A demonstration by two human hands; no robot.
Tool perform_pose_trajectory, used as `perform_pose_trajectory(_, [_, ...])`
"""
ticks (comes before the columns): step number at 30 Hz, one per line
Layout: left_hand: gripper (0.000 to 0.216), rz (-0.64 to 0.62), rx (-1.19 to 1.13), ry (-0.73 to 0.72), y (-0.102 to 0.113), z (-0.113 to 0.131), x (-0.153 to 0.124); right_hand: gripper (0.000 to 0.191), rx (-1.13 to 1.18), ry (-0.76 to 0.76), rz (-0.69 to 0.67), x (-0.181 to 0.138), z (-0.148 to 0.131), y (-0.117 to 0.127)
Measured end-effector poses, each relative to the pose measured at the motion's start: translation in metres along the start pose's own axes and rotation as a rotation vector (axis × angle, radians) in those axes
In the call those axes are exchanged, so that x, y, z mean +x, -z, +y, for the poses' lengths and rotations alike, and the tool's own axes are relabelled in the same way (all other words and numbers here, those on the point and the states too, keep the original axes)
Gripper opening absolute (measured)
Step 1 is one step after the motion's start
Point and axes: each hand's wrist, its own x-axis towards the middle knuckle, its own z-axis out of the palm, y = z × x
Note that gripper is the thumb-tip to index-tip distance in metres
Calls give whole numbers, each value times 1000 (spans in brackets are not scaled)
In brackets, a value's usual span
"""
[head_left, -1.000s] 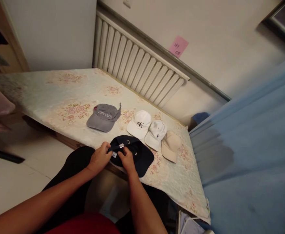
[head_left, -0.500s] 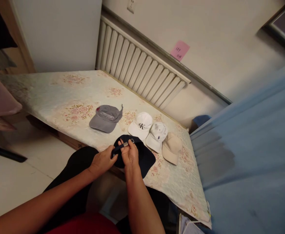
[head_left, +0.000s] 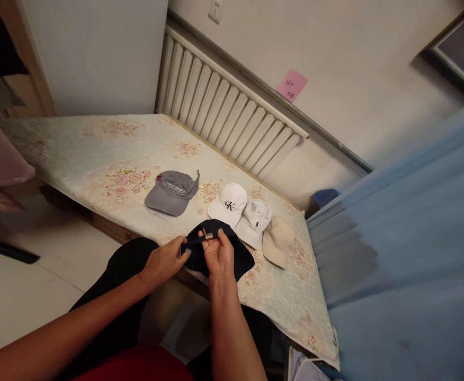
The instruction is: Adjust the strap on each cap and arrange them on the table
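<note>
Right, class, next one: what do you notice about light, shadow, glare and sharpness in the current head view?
Head view: dim light overall, with a dark patch, probably shadow, on the blue fabric; same view, the dark cap swallows most detail, while its metal buckle looks brighter; same view, the radiator runs on a slant, and writing on the pink note looks soft.

Caps (head_left: 226, 203) behind held cap (head_left: 241, 257) — radiator (head_left: 228, 103) beyond
</note>
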Motion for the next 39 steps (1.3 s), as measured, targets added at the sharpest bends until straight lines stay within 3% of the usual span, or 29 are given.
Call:
perform_pose_trajectory(6, [24, 11, -2, -57, -4, -4, 0, 17, 6, 0, 33, -2, -11, -2])
perform_pose_trajectory(13, [26, 26, -26, -87, -3, -4, 1, 11, -15, 76, 168, -9, -21, -6])
perform_pose_trajectory(17, [34, 45, -135, -125, 2, 4, 6, 10, -9, 248, 201, -31, -29, -19])
perform_pose_trajectory(22, [43, 213, -436, -167, 8, 21, 4, 16, -52, 476, 259, -45, -33, -30])
perform_pose_trajectory(24, [31, 183, -633, -97, 12, 31, -2, 19, -94, 510, 288, -43, -28, -28])
perform_pose_trajectory(28, [20, -266, -1286, 193, 19, 54, -8, 26, -232, 498, 339, -41, -10, -19])
perform_pose_trajectory(30, [16, -392, -1627, 329, 19, 62, -5, 31, -318, 452, 337, -43, 1, -13])
perform_pose_trajectory(34, [18, -397, -1971, 545, 15, 68, 4, 36, -351, 375, 292, -48, 19, -4])
perform_pose_trajectory(39, [23, -358, -2055, 619, 12, 69, 6, 35, -278, 307, 276, -52, 30, 0])
